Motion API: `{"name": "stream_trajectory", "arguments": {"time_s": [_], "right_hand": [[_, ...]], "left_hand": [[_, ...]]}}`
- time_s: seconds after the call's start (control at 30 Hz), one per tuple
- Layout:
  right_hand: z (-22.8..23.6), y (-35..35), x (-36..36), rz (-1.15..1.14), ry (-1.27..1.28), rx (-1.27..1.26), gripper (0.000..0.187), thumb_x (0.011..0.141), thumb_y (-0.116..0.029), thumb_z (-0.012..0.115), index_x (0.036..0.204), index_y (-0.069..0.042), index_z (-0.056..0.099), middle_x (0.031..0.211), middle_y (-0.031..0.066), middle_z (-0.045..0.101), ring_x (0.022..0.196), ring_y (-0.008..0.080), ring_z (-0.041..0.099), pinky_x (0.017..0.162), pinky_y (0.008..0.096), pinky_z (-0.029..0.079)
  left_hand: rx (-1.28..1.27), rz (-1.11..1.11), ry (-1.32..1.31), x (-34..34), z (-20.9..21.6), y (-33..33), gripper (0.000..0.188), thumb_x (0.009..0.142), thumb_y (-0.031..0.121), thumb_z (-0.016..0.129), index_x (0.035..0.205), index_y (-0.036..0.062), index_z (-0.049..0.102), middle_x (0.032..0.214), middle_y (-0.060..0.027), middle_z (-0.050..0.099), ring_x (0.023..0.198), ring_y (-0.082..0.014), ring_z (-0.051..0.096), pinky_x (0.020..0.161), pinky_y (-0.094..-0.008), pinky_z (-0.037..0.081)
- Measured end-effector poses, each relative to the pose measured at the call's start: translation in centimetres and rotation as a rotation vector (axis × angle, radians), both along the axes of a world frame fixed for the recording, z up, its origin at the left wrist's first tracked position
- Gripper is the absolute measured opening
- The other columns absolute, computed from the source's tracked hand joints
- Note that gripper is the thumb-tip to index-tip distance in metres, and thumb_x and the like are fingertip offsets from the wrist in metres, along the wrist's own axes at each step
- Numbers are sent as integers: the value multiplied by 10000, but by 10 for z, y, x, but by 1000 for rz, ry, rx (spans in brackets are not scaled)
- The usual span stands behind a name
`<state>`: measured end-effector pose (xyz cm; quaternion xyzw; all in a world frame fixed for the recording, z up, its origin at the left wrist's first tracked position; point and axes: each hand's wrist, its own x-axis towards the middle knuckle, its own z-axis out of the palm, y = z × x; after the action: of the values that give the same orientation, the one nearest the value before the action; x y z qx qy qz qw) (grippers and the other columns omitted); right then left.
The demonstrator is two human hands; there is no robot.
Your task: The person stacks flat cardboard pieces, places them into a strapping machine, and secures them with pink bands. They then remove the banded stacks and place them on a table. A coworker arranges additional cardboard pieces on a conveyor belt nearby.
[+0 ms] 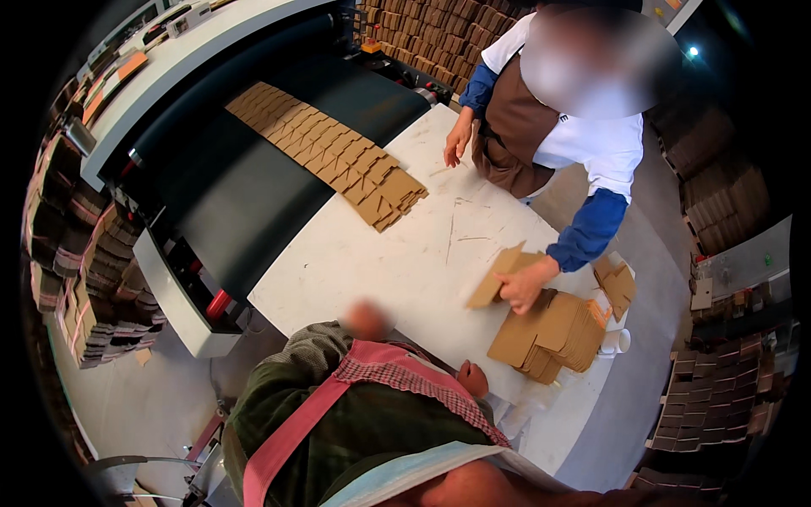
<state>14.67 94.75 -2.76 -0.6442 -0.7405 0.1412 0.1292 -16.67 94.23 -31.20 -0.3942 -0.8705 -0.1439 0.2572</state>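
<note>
Head view: right hand (473, 378) sits left of cardboard stack (553, 338), apart.

Row of flat brown die-cut cardboard carton blanks (325, 152): overlapped like shingles, on black conveyor belt, upper centre of frame, leading end on white table.

Stack of flat brown cardboard carton blanks (553, 338): right of centre, at white table edge.

Single flat brown cardboard blank (500, 272): just left of that stack, under co-worker's hand.

Bundled brown cardboard packs (101, 279): stacked in columns, left edge of frame.

Similar brown bundles (431, 34): top centre. More (718, 397): lower right.

Labels, screens: none discernible.
</note>
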Motion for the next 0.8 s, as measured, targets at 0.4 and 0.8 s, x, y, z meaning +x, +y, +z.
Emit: {"name": "stream_trajectory", "arguments": {"time_s": [0.4,0.8], "right_hand": [[6,3,-5,21,-64,-60,392,877,-355,468,641,-54,555,655,176,576,612,383,558,523,501,410],[-46,8,25,63,-65,-119,407,881,-346,463,636,-35,557,650,206,580,606,407,564,533,520,432]], "left_hand": [[-192,412,199,-18,52,20,368,909,294,476,1185,54,513,1117,-132,549,1006,-256,544,852,-417,454],[-945,-498,-714,-23,373,-22,452,780,373,620,1118,75,582,1113,-218,519,1028,-334,528,748,-436,495]]}}
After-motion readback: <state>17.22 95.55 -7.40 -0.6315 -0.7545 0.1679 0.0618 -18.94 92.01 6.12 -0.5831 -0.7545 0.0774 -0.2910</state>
